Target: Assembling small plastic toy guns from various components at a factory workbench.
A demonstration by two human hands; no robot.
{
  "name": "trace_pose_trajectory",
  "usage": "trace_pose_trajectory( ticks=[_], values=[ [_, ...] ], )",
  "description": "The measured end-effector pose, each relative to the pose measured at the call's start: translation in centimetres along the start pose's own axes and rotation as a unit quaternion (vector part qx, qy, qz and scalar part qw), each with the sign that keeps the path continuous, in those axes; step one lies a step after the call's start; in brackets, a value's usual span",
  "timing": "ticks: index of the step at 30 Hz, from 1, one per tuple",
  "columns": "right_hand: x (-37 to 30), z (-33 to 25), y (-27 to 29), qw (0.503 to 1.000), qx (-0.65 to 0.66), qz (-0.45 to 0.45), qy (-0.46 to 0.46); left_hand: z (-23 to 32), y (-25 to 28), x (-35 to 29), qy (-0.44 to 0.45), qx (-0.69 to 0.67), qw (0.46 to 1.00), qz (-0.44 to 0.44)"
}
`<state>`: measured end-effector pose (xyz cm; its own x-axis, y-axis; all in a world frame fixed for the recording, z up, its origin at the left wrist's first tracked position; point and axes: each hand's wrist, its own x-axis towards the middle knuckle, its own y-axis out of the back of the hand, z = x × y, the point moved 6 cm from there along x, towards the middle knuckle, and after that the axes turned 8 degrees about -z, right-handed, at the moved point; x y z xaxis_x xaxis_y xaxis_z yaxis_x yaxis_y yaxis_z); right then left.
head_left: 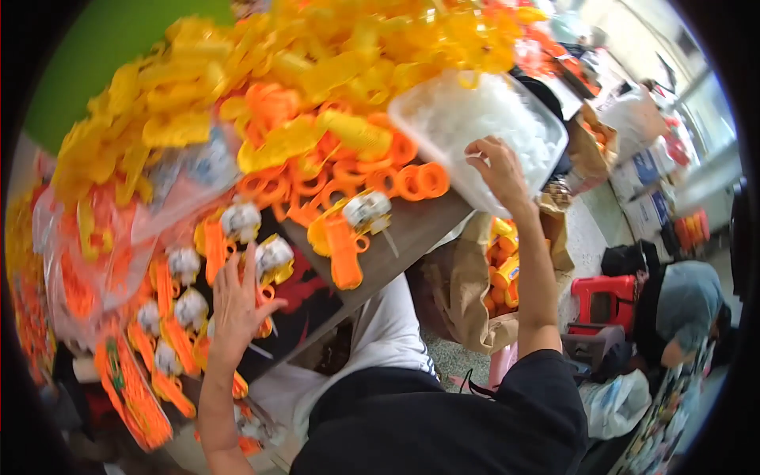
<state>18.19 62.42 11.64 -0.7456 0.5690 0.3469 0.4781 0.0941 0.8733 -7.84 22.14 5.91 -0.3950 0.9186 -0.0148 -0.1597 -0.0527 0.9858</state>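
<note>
My left hand (236,309) lies over a row of half-built orange toy guns, its fingers spread and nothing gripped. The nearest toy gun (274,257), with a white and yellow body, is partly hidden by that hand. Another toy gun (346,249) lies alone by the table's front edge, a thin pale rod sticking out of it. My right hand (499,170) hovers over a white plastic tub (405,127) heaped with small translucent white parts (459,103). Its thumb and fingers pinch together on what looks like a small white piece, mostly hidden by the fingertips.
Yellow plastic shells (317,55) pile up along the back, with orange rings (408,182) in front. A paper bag (471,297) of orange and yellow parts stands right of my legs. Farther right are a red stool (602,301) and another person (685,305) bending over.
</note>
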Motion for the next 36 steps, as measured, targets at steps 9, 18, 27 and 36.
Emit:
trace_pose_trajectory(
  ticks=[9, 18, 27, 36],
  values=[
    [1.5, 0.6, 0.7, 0.999, -0.049, -0.018, 0.015, 4.9, 2.1, -6.0, -0.085, 0.023, 0.996, 0.032],
    [-6.5, -19.9, -10.4, 0.676, 0.666, -0.308, -0.068, 5.7, -1.1, -7.2, -0.098, 0.15, 0.983, 0.043],
    [-9.5, -25.3, -17.6, 0.394, 0.827, -0.357, -0.183, 4.6, 2.2, -4.9, -0.055, -0.131, 0.973, 0.183],
    [-9.4, -25.4, -17.8, 0.408, 0.818, -0.36, -0.185, 3.8, 3.0, -3.3, 0.002, -0.169, 0.934, 0.314]
  ],
)
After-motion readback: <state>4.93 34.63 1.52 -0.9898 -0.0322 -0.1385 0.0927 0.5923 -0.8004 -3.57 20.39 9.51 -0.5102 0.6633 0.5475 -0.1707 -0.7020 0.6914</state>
